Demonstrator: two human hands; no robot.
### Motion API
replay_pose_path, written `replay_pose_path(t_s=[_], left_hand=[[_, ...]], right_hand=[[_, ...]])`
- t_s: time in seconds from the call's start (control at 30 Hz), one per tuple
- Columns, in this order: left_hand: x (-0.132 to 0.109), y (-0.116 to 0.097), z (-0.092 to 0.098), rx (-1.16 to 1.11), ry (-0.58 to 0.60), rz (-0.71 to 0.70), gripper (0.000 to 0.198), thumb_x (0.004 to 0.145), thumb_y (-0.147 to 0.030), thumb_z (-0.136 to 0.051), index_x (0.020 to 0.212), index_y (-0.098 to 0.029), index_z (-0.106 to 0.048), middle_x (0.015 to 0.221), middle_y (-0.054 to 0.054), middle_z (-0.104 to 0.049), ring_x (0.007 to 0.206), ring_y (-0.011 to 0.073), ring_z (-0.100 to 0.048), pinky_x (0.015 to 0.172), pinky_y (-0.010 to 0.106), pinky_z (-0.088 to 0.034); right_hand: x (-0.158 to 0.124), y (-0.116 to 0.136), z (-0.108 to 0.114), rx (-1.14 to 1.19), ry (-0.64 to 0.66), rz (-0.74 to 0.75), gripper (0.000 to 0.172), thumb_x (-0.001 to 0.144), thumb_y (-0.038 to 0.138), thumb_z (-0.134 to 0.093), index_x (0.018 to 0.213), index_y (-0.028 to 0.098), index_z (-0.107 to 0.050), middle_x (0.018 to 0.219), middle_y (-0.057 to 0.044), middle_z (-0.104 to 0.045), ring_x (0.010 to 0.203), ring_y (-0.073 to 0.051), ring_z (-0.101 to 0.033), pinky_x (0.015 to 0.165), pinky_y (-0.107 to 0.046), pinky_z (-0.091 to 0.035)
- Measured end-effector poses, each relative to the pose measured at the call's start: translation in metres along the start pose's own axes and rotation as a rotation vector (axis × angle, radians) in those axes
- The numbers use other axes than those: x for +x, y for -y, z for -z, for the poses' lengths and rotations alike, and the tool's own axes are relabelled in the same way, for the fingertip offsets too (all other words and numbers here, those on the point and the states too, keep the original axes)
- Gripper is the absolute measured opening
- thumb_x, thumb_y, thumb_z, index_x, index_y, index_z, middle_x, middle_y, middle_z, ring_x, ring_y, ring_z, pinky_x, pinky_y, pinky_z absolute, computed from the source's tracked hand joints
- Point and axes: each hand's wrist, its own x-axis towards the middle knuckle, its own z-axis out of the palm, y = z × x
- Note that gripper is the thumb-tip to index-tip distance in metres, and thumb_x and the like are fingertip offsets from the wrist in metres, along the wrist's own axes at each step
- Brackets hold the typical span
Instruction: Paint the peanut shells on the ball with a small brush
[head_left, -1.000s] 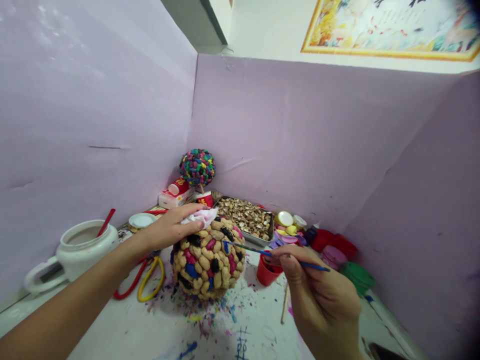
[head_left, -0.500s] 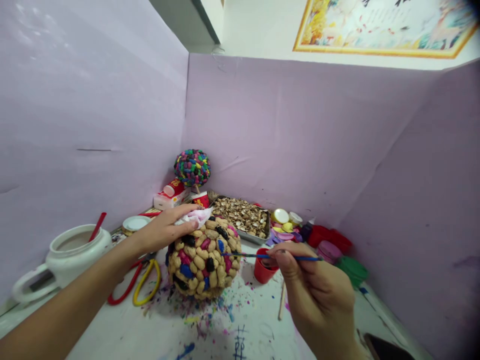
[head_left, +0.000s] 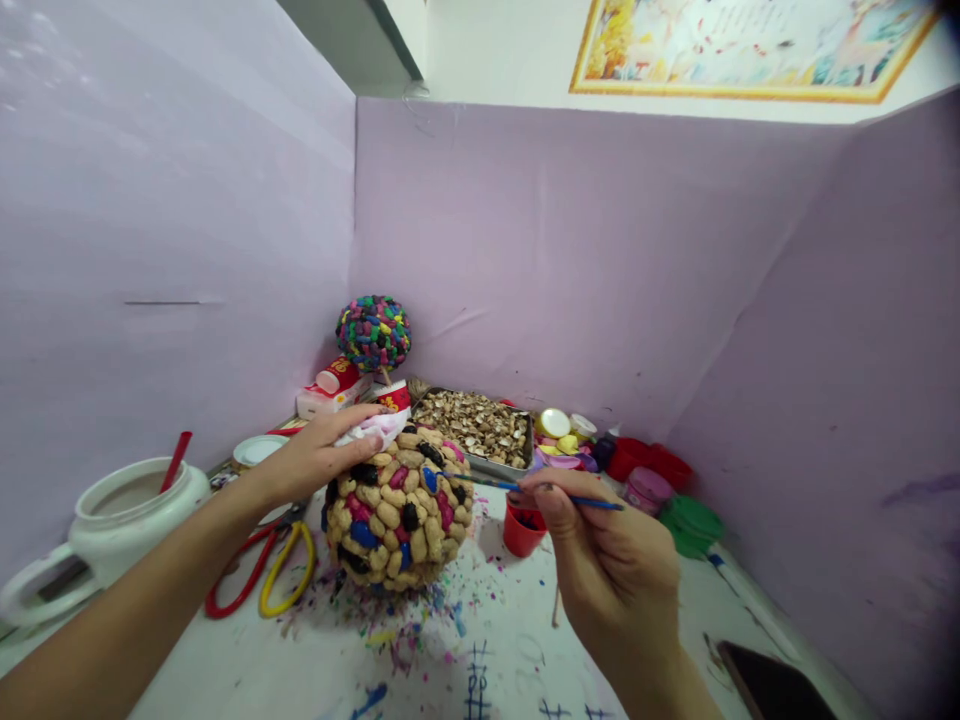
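Observation:
A ball covered in peanuts sits on the white table; several of its shells are painted black, blue or pink. My left hand rests on the ball's upper left, closed over a white tissue with pink stains. In my right hand a thin blue paintbrush is pinched, its tip at a blue-painted peanut on the ball's upper right. A small red cup stands just behind the brush hand, with something dark inside.
At left are a white pot and red-and-yellow-handled scissors. Behind stand a tray of shells and a finished-looking multicoloured ball. Paint tubs line the right, with a phone at the front right.
The brush tip has moved up and left along the ball onto the blue peanut. My left hand keeps its place on the ball, and the view has shifted slightly.

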Motion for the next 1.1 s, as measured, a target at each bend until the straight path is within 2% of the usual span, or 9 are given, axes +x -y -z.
replay_pose_path(t_s=[0.13, 0.27, 0.53, 0.7, 0.9, 1.1], left_hand=[[0.0020, 0.0035, -0.0001, 0.004, -0.010, -0.001, 0.060, 0.084, -0.060, -0.047, 0.128, -0.023, -0.061, 0.132, 0.005, -0.064, 0.121, 0.0334, -0.055, 0.101, 0.040, -0.044], [0.0034, 0.0060, -0.0012, 0.013, -0.027, 0.019, 0.065, 0.081, -0.064, -0.048, 0.129, -0.022, -0.061, 0.133, 0.005, -0.063, 0.121, 0.0338, -0.055, 0.101, 0.038, -0.045], [0.0023, 0.0046, -0.0017, 0.011, -0.042, 0.041, 0.068, 0.079, -0.065, -0.049, 0.130, -0.021, -0.061, 0.136, 0.006, -0.060, 0.126, 0.0356, -0.051, 0.103, 0.038, -0.043], [0.0022, 0.0007, -0.0007, 0.035, -0.029, 0.065, 0.070, 0.079, -0.066, -0.048, 0.130, -0.019, -0.060, 0.135, 0.006, -0.062, 0.122, 0.0348, -0.054, 0.103, 0.038, -0.043], [0.0020, -0.0022, -0.0013, 0.019, -0.028, 0.065, 0.068, 0.079, -0.066, -0.048, 0.129, -0.021, -0.061, 0.137, 0.005, -0.060, 0.127, 0.0355, -0.050, 0.103, 0.038, -0.043], [0.0024, 0.0008, -0.0024, 0.018, -0.039, 0.077, 0.072, 0.078, -0.067, -0.048, 0.131, -0.019, -0.060, 0.138, 0.007, -0.059, 0.127, 0.0351, -0.050, 0.105, 0.039, -0.041]], right_hand=[[0.0017, 0.0017, 0.0004, 0.004, 0.016, -0.012, 0.016, 0.089, 0.015, -0.052, 0.079, 0.018, -0.063, 0.066, 0.000, -0.070, 0.052, -0.009, -0.063, 0.048, -0.019, -0.048], [0.0030, 0.0025, 0.0004, 0.038, 0.018, 0.002, 0.018, 0.088, 0.013, -0.052, 0.074, 0.017, -0.063, 0.067, -0.001, -0.070, 0.055, -0.008, -0.063, 0.051, -0.017, -0.048], [0.0016, -0.0004, -0.0017, 0.045, -0.010, 0.001, 0.016, 0.091, 0.015, -0.051, 0.082, 0.018, -0.064, 0.073, -0.001, -0.072, 0.063, -0.010, -0.067, 0.056, -0.018, -0.053], [0.0048, 0.0022, -0.0024, 0.061, -0.030, 0.049, 0.016, 0.088, 0.010, -0.053, 0.083, 0.019, -0.065, 0.070, 0.000, -0.072, 0.058, -0.010, -0.066, 0.054, -0.019, -0.054], [0.0060, 0.0041, 0.0008, 0.079, -0.010, 0.011, 0.016, 0.086, 0.010, -0.053, 0.079, 0.018, -0.065, 0.066, 0.000, -0.070, 0.054, -0.010, -0.065, 0.052, -0.019, -0.053], [0.0048, 0.0041, 0.0005, 0.101, 0.002, 0.017, 0.016, 0.085, 0.009, -0.053, 0.078, 0.017, -0.066, 0.068, 0.000, -0.071, 0.057, -0.009, -0.066, 0.055, -0.017, -0.053]])
